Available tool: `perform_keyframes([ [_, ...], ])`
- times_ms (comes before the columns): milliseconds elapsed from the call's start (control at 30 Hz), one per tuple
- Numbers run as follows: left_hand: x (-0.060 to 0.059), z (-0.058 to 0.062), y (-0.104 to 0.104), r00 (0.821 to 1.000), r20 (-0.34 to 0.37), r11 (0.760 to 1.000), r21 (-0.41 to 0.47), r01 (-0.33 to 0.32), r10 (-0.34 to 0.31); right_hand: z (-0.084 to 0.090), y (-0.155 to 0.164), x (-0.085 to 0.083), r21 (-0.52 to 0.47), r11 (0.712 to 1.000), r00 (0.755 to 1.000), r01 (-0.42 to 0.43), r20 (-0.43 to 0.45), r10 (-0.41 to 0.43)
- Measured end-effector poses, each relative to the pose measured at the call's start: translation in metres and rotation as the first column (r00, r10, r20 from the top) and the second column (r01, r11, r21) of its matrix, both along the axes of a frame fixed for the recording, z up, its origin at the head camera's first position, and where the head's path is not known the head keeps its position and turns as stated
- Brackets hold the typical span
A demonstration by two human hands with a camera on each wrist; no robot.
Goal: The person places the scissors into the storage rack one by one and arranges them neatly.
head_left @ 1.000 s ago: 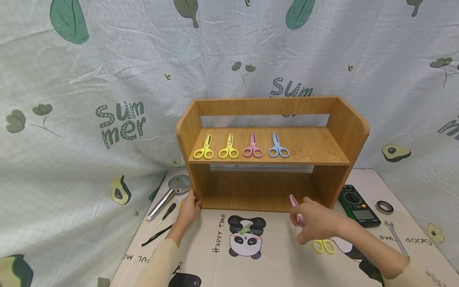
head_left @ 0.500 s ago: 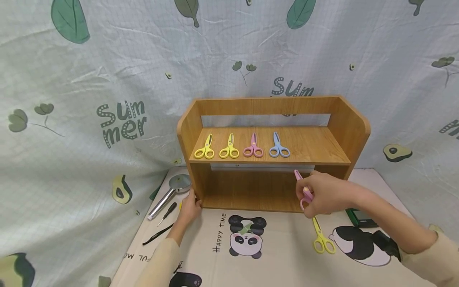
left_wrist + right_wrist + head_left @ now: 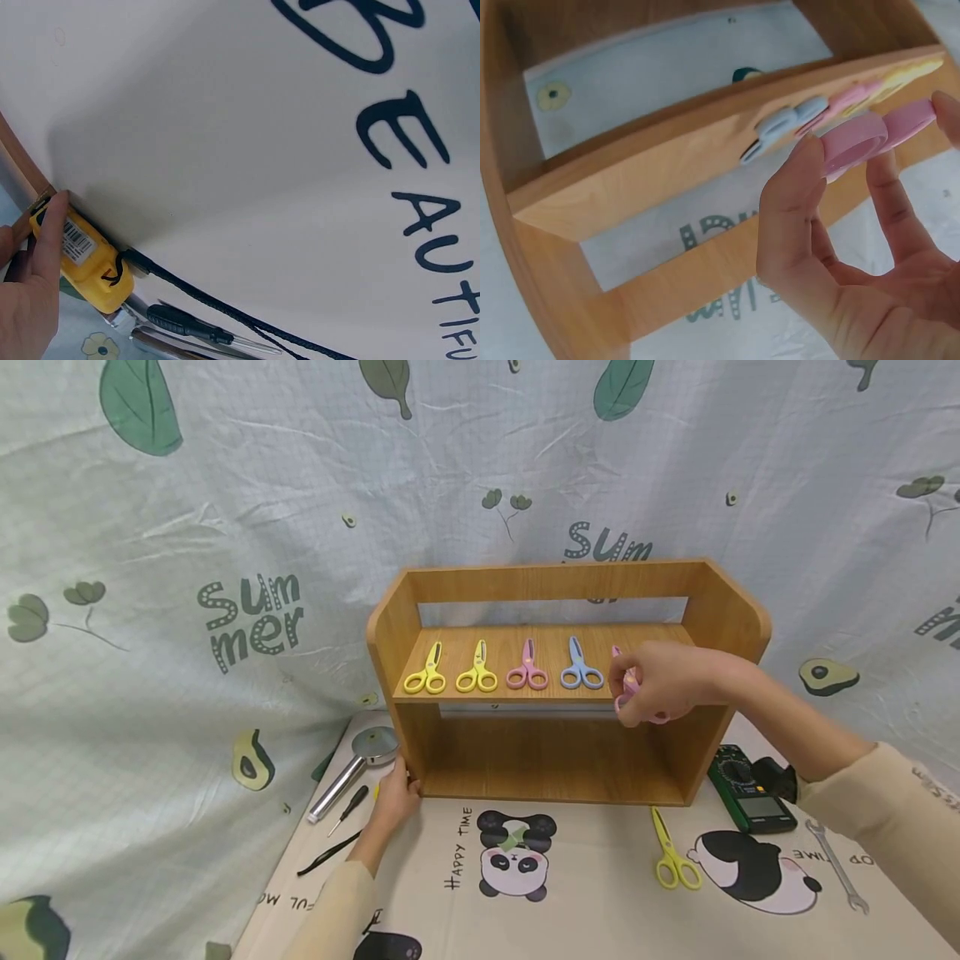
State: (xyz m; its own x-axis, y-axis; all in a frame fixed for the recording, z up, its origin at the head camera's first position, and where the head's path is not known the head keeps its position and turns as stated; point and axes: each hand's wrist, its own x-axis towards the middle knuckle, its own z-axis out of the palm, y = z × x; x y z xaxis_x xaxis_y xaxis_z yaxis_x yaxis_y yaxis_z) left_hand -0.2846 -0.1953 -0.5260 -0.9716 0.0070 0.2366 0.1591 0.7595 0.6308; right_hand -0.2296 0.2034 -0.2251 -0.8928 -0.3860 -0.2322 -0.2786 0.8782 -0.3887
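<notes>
My right hand (image 3: pixel 667 677) pinches pink scissors (image 3: pixel 847 142) by the handle loops at the upper board's front edge, blades pointing toward the back. Whether the blades touch the board is hidden by the fingers. To their left, in a row on that board, lie blue scissors (image 3: pixel 577 660), other pink scissors (image 3: pixel 528 667) and two yellow pairs, one of them the yellow scissors (image 3: pixel 479 667). My left hand (image 3: pixel 396 797) holds the lower left front corner of the wooden shelf (image 3: pixel 540 760). Beside its fingers is a yellow tape measure (image 3: pixel 94 274) with a black strap.
More yellow scissors (image 3: pixel 666 843) lie on the table before the shelf. A multimeter (image 3: pixel 750 789) and a wrench (image 3: pixel 836 864) are at right. At left lie a magnifying glass (image 3: pixel 337 789) and a screwdriver (image 3: pixel 354 800). A printed cloth (image 3: pixel 480 460) hangs behind.
My right hand has lifted the pink scissors from in front of the lower compartment to the upper board, right of the blue pair. The left hand has stayed at the corner.
</notes>
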Motion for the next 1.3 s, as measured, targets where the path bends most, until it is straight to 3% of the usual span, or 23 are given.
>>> perform_keyframes([
  [267,0.000,-0.002,-0.001,1.000,0.030,1.000,0.015,0.003,-0.004,0.009,-0.004,-0.034,0.027,0.998,0.996,0.064,0.058,-0.066],
  [600,0.003,0.002,-0.002,1.000,0.016,1.000,0.005,0.009,-0.009,0.000,-0.005,-0.065,0.067,0.994,0.990,0.081,0.107,-0.088],
  [1033,0.004,0.005,-0.002,1.000,0.014,1.000,-0.008,0.005,-0.005,-0.008,0.003,-0.091,0.134,0.985,0.983,0.107,0.135,-0.125],
  [1300,0.003,0.004,-0.002,0.999,0.033,1.000,-0.001,0.005,-0.005,-0.012,0.003,-0.098,0.183,0.976,0.979,0.116,0.146,-0.144],
])
